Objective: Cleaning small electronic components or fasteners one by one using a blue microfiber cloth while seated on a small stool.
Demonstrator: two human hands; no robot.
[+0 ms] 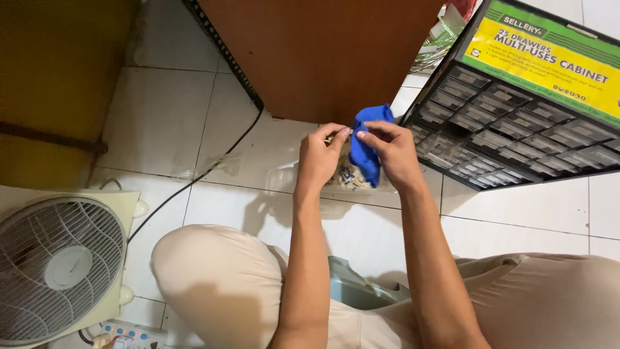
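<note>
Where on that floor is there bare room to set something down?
Bare tile lies between the yellow wall and the brown board, crossed by a black cable. More lies below the drawer cabinet. It is crowded under the hands, left and right, with the blue cloth.

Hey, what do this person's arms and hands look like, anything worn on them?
Both forearms are bare, with no sleeves in view. The left hand and right hand wear no gloves, and no watch, bracelet or ring shows. Light beige trousers cover the knees below the arms.
</note>
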